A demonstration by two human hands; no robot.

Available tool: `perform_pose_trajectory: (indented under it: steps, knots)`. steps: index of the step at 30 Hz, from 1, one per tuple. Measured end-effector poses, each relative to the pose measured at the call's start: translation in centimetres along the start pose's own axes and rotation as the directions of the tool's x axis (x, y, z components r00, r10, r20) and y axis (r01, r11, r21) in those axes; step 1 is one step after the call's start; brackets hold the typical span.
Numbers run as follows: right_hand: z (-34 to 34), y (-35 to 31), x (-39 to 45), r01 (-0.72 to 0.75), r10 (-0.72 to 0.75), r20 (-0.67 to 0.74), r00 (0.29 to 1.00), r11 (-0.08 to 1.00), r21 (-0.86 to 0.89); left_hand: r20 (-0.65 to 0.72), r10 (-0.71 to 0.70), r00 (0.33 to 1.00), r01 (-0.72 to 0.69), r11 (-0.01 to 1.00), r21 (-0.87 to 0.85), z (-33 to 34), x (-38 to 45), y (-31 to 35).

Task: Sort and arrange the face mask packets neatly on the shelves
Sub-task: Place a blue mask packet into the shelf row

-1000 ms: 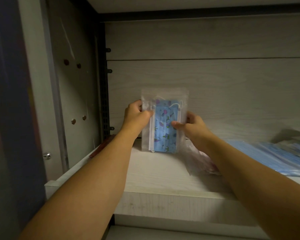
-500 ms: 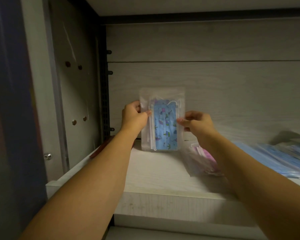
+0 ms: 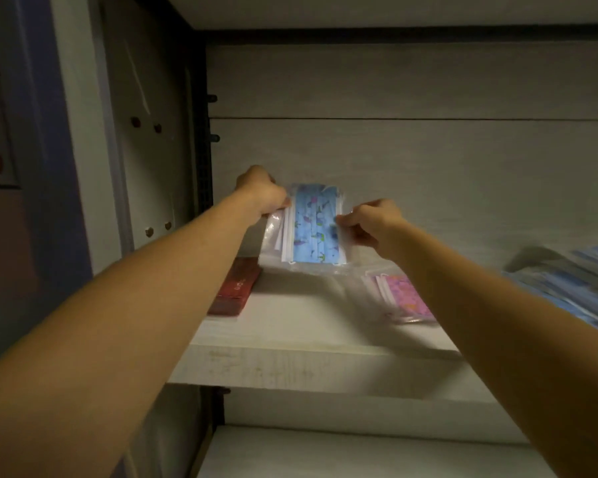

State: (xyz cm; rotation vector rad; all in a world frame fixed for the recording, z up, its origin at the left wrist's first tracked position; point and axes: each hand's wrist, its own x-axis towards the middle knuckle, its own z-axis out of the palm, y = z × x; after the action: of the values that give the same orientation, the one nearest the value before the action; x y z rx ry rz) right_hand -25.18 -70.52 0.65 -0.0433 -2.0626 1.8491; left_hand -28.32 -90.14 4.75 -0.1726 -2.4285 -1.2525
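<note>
Since the frames a second and half a second earlier, the blue patterned mask packet (image 3: 313, 227) has tipped back from standing upright toward the back panel (image 3: 428, 174), its top edge now leaning against or close to that panel, which one cannot tell; the camera has also dropped and shifted, so a dark red packet (image 3: 236, 288) at the left and more of the pink patterned mask packet (image 3: 403, 298) have come into sight. Head view: pale wood-grain shelf (image 3: 290, 363) inside a dim cabinet, left side wall (image 3: 149, 167) drilled with peg holes, another board visible below. Blue packet sits at the far left-centre of the shelf, its lower edge on or just above the board. Red packet lies flat just left of it, near the side wall. Pink packet lies flat to the right and nearer, partly hidden by the right forearm. Blurred stack of plain blue mask packets (image 3: 577, 288) spreads at the far right. Left hand (image 3: 261, 193) has its fingers curled, pinching the packet's upper left edge. Right hand (image 3: 372, 220) pinches the packet's right edge between thumb and fingertips, the other fingers curled.
</note>
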Motion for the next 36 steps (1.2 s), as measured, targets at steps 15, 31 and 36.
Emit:
perform_pose_trajectory:
  steps: [15,31,36]
  knots:
    - [1.5,2.1,-2.0,-0.318,0.434,0.109,0.894,0.789,-0.526,0.288,-0.147,0.946,-0.020,0.862,0.507,1.3,-2.9,-1.5]
    - [2.3,2.4,-2.5,-0.311,0.528,0.107,0.842,0.639,-0.704,0.223,-0.098,0.970,-0.096,0.689,0.719,2.5,-2.9,-4.1]
    - [2.6,2.2,-2.7,-0.323,0.544,0.104,0.833,0.629,-0.707,0.224,-0.019,0.974,-0.157,0.658,0.737,1.6,-3.0,-4.4]
